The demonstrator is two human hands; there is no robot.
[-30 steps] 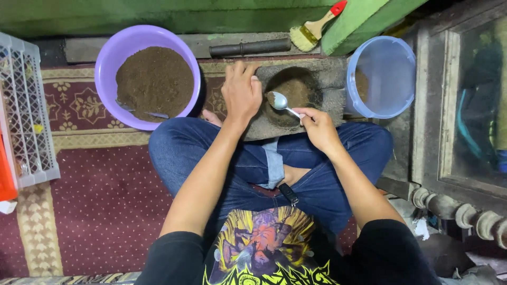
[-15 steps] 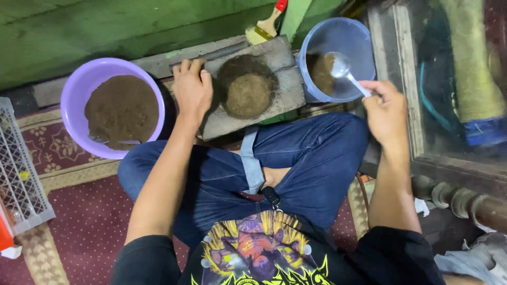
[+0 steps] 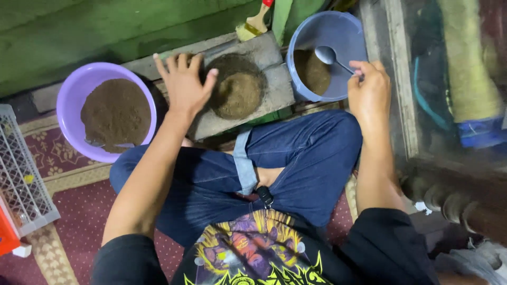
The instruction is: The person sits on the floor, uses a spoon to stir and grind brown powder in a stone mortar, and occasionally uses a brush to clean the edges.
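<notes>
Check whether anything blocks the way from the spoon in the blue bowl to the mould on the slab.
Nothing visible does. The spoon, in the right hand, sits inside the blue bowl; only its rim lies before the mould. The left hand rests on the far side.

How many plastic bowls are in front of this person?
2: a purple bowl at the left holding brown powder, and a blue bowl at the right, where the right hand holds a spoon.

Two plastic bowls: a purple one [image 3: 71, 100] at left, a blue one [image 3: 338, 37] at upper right. One spoon [image 3: 330, 57], one stone slab [image 3: 269, 79], one brush [image 3: 253, 24] (partly cropped), one white crate [image 3: 18, 169].
</notes>
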